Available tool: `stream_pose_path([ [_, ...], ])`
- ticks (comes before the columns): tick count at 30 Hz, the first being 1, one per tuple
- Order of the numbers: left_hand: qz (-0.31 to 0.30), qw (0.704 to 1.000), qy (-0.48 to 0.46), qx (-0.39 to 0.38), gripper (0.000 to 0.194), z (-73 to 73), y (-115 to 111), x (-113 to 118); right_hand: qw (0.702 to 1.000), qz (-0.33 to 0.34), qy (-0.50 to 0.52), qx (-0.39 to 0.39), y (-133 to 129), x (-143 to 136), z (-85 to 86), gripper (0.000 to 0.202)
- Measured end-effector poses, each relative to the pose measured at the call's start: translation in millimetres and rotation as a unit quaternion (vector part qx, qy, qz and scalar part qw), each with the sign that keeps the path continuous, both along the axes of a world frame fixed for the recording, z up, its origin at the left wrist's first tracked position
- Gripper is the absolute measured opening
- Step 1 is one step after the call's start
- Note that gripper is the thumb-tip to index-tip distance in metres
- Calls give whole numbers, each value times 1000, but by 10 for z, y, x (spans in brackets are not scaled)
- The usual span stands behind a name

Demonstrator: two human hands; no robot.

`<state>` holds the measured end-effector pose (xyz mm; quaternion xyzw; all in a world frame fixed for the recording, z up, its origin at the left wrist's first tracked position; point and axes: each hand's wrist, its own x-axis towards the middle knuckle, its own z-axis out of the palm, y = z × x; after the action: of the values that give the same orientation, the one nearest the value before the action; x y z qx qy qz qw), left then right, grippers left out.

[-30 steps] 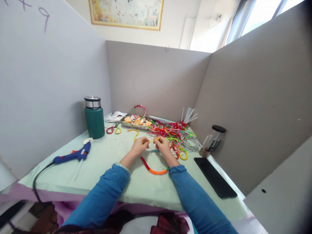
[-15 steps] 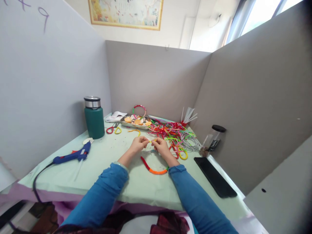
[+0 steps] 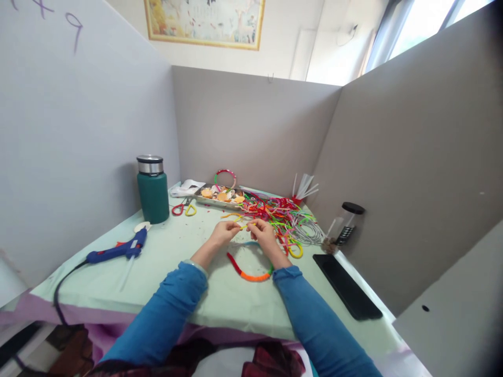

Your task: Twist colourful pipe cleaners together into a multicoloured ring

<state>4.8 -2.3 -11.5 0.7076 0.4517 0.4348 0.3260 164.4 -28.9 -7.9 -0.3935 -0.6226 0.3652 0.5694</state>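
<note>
Near the middle of the table, my left hand (image 3: 225, 232) and my right hand (image 3: 262, 233) face each other, fingertips close together. Both pinch a thin yellow pipe cleaner (image 3: 244, 227), its short middle stretch showing between them. Beyond the fingers a yellow-orange end (image 3: 231, 215) curves over the table; whether it belongs to the same piece I cannot tell. Just below my hands lies a ring wrapped in red, orange and green (image 3: 254, 278), part of it hidden behind my right wrist.
A heap of coloured pipe cleaners (image 3: 271, 207) lies behind my right hand, beside a metal tray (image 3: 198, 199) of round pieces. Scissors (image 3: 190, 210), a green flask (image 3: 153, 196) and a blue glue gun (image 3: 118, 252) stand left. At right are a black phone-like slab (image 3: 346, 285) and a jar (image 3: 341, 228).
The yellow-orange end beyond my hands has swung to the right. My fingers have shifted slightly, and a little more yellow shows between them. The ring lies where it was.
</note>
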Motion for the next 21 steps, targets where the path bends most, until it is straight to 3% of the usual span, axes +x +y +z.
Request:
stream_pose_path([
  [5, 27, 998, 48, 41, 28, 42, -27, -51, 999, -7, -49, 11, 65, 44, -68, 15],
  [10, 98, 978, 141, 116, 22, 65, -81, -57, 976, -67, -171, 116, 58, 49, -61, 11],
  [15, 62, 968, 169, 175, 22, 97, -182, -2, 955, -67, -242, 157, 40, 72, -57, 10],
  [21, 79, 954, 197, 210, 21, 99, -207, -13, 956, -62, -242, 154, 10, 93, -32, 14],
])
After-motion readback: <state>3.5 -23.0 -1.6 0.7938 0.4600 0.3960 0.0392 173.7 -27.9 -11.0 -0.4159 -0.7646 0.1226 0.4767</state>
